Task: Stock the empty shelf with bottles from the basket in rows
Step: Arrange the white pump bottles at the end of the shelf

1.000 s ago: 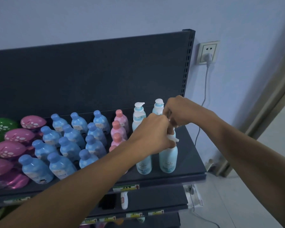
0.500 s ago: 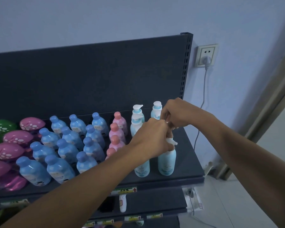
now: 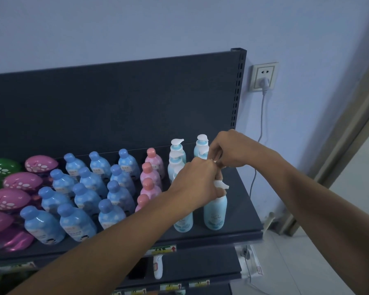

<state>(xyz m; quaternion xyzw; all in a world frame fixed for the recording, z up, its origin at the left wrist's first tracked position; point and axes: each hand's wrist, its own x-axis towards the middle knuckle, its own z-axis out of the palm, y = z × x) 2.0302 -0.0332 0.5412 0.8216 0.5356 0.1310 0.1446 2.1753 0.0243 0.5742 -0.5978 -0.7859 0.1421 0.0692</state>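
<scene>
I see a dark grey shelf and back panel. Blue bottles with paler spots and blue caps, left-centre. Pink bottles, coral caps. Pale turquoise pump bottles, white pumps, right. Far left: pink and green white-dotted packs. Lavender-blue wall, white socket.

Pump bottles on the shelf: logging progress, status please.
Left hand and right hand closed around pump tops, exact grip hidden. Front pump bottle upright near shelf edge. Blue bottles and pink bottles in rows alongside; nothing blocking.
</scene>
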